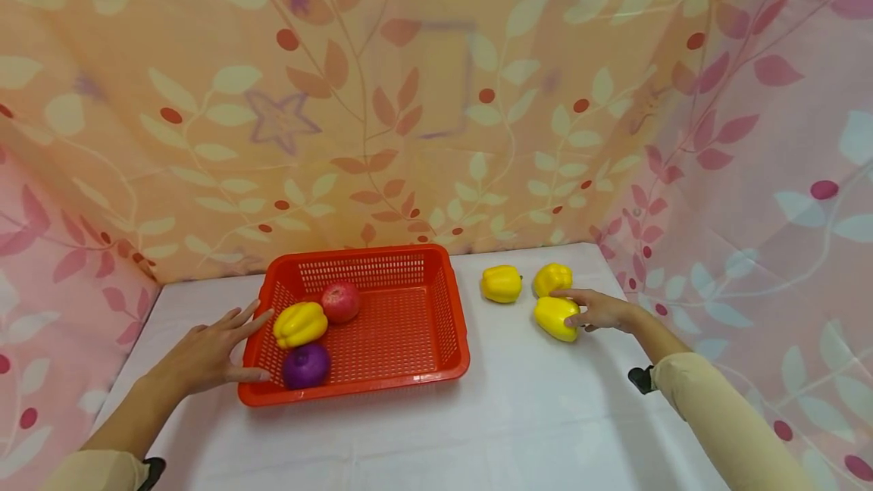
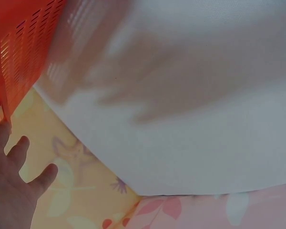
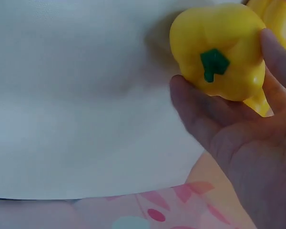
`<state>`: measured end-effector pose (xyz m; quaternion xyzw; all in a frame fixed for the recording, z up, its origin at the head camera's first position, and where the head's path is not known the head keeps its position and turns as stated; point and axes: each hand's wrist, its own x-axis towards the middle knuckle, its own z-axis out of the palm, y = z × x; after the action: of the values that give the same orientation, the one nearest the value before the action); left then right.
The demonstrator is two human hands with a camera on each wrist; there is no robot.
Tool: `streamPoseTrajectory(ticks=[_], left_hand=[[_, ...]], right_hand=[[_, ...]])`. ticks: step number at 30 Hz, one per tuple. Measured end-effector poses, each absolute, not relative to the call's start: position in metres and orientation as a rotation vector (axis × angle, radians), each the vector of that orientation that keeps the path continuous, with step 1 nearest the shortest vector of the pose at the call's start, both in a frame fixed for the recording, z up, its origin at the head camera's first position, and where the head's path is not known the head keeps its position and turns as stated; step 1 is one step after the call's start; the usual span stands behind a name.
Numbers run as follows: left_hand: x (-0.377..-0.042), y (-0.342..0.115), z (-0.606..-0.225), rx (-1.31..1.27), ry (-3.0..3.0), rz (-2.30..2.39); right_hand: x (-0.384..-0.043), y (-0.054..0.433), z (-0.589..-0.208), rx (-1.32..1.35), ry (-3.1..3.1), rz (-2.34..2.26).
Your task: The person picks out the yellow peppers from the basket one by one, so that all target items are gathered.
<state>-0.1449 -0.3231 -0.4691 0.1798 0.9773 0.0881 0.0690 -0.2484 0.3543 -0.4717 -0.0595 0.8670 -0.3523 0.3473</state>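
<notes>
The right hand [image 1: 600, 311] pinches a glossy yellow bell pepper with a green stem [image 3: 214, 62] between thumb and fingers, at the right of the table covered in white cloth [image 1: 518, 415]. The right forearm, in a cream sleeve [image 1: 723, 415], extends from the near right toward the far left. (Whether the pepper bears on the table cannot be told.)

Directly beyond it lies a second yellow pepper [image 1: 552, 279]; a third yellow pepper [image 1: 501, 283] lies farther left.

The left hand [image 1: 211, 351] is positioned at the left rim of a red perforated plastic basket [image 1: 409, 380], fingers spread, thumb set apart on the near side. Inside, at the left, are a lobed yellow pepper [image 1: 300, 324], a round red fruit [image 1: 340, 301] beyond it, and a round purple vegetable [image 1: 306, 366] nearest. The far orange floral cloth [image 1: 409, 203] carries a purple star outline [image 1: 280, 121].
</notes>
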Motion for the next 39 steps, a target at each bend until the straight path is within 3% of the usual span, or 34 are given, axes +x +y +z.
streamPoseTrajectory(ticks=[25, 39], left_hand=[[-0.144, -0.323, -0.471, 0.51, 2.94, 0.266], [-0.144, -0.322, -0.469, 0.507, 2.928, 0.276]], right_hand=[[-0.251, 0.372, -0.479, -0.056, 2.289, -0.949], [-0.274, 0.347, -0.415, -0.278, 2.401, -0.851]])
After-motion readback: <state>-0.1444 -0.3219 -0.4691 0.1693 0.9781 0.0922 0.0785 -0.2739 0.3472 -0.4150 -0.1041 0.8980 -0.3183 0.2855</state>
